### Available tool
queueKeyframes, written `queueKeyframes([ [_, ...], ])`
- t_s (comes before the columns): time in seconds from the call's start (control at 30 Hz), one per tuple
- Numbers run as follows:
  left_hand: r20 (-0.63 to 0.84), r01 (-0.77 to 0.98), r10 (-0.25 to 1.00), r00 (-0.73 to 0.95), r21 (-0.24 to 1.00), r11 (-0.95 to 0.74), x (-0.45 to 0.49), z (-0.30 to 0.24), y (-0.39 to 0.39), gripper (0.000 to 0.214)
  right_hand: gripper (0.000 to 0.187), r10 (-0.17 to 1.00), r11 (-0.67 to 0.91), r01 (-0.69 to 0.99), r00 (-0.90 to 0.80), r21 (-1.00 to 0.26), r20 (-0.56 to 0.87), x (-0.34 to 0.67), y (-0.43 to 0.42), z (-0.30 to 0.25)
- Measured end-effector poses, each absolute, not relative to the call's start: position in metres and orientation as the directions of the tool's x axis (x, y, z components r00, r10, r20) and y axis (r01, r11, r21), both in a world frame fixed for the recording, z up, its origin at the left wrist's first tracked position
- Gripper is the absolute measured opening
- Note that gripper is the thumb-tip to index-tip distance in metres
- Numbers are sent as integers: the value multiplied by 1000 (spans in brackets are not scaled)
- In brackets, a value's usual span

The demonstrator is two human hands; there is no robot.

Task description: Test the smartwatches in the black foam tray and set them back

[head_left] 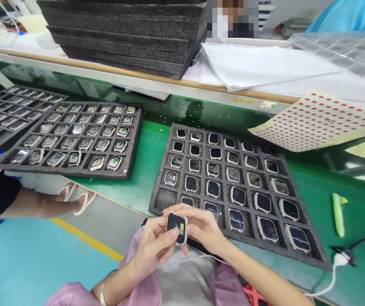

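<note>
Pink sleeves (137,291); left hand (153,248) and right hand (204,227) clenched smartwatch (176,228) over foam tray (159,202) on green bench mat (360,208); red-dot sticker sheet (316,123) beside.

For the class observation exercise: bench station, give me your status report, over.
Left hand and right hand both on square watch body, dark face up. Held over near edge of grey foam tray. Nothing blocking.

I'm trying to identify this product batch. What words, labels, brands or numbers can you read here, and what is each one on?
No word, brand or number can be read for certain.
Yellow label on the white bench rail: too blurred to read.
Pale sticker on the smartwatch: too small to read.
</note>
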State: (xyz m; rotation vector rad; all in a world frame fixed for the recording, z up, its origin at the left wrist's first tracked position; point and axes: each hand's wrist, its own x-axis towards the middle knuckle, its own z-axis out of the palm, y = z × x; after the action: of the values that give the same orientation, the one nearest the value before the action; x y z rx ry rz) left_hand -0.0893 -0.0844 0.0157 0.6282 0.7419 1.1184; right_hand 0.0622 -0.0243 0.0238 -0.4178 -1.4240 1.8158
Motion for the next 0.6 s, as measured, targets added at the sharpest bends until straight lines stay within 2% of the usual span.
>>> queueKeyframes([
  [0.1,-191,-551,946,262,775,309,-89,17,-88,26,27,756,-29,-406,-607,-914,245,59,-28,24],
  [0.23,-208,-449,957,204,849,280,-90,19,-88,24,34,692,-125,-330,-705,-935,156,65,-26,26],
  [0.4,-223,-350,965,138,901,258,-89,18,-87,26,44,701,96,-209,-680,-973,215,72,-20,24],
  [0.6,-238,-243,966,99,936,256,-88,21,-81,30,56,668,321,-49,-696,-946,263,74,-20,24],
])
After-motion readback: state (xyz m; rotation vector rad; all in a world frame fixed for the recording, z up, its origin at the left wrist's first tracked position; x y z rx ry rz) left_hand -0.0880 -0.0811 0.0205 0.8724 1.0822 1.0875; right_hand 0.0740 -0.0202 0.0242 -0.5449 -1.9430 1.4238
